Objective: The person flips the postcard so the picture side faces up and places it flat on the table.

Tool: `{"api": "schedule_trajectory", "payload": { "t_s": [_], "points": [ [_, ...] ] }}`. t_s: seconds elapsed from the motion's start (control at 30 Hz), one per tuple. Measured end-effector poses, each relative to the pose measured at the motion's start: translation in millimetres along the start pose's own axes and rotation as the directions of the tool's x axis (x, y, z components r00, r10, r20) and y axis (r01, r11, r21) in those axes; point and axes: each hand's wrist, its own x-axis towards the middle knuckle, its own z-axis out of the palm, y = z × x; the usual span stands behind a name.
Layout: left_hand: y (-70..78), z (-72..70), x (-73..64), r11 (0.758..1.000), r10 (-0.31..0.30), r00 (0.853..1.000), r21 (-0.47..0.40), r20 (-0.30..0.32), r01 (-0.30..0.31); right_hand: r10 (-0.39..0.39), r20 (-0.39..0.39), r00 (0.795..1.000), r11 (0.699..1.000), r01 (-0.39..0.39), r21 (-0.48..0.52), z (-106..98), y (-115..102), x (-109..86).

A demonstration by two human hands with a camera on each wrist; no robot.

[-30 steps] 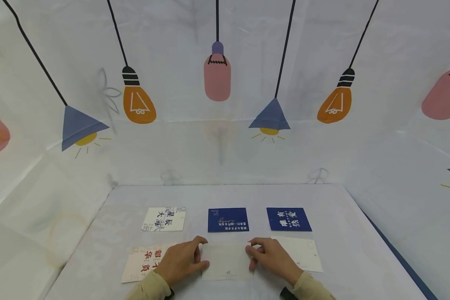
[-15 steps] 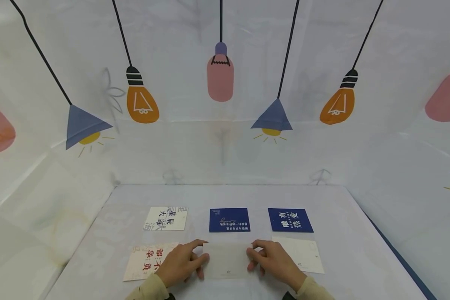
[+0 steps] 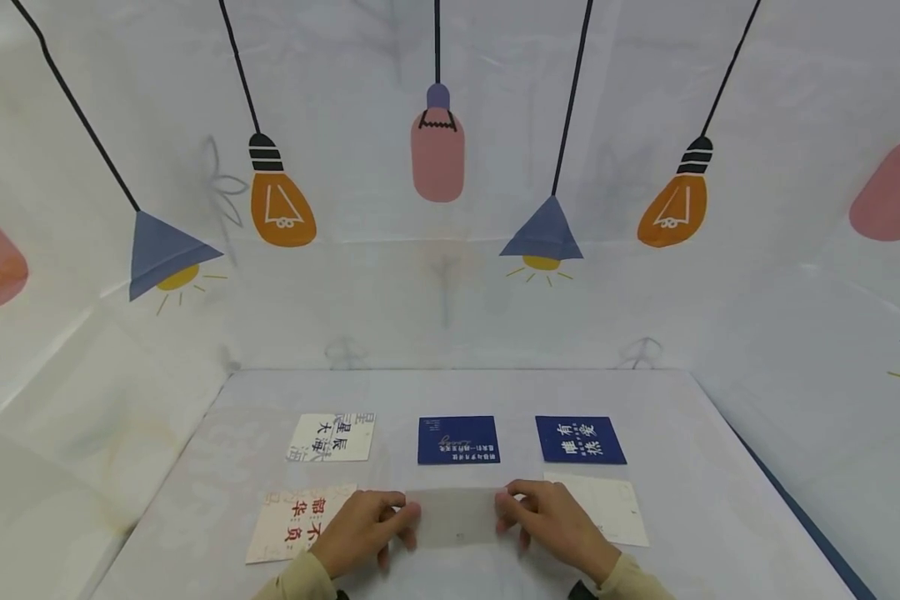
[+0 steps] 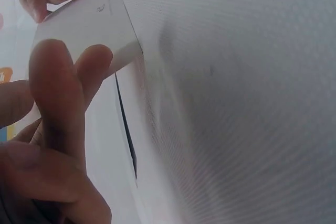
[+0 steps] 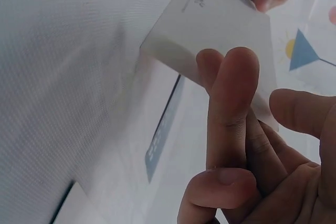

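Observation:
A pale, off-white card (image 3: 457, 518) with a small dark mark near its near edge is held between both hands in the head view. My left hand (image 3: 363, 529) pinches its left side between thumb and fingers. On the opposite side, my right hand (image 3: 558, 527) pinches the right edge. Both wrist views show the card (image 4: 86, 27) lifted and tilted off the table, its marked face visible. Other fingers of each hand curl loosely below it. Partly under my left forearm and hand lies a cream card with red characters (image 3: 288, 529). Another cream card (image 3: 603, 508) lies beside my right hand.
Behind the hands, a row of cards lies flat: a white one with dark characters (image 3: 333, 437), a blue one with small print (image 3: 459, 440) and a blue one with white characters (image 3: 581, 440). The white table (image 3: 720, 517) meets a lamp-patterned sheet (image 3: 360, 292).
The held card looks narrower from front to back in the head view, its near edge shifted away as it tilts. Both hands keep their grip and have barely moved; the other cards lie still.

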Motion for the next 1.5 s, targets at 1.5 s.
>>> {"api": "schedule_trajectory", "payload": {
  "t_s": [1.5],
  "points": [
    [1.0,7.3,-5.8,0.875,0.059,0.987,0.483,-0.147,0.019,-0.052,0.016,0.999,0.977,0.054,-0.208,14,6,-9.1]
  ]
}}
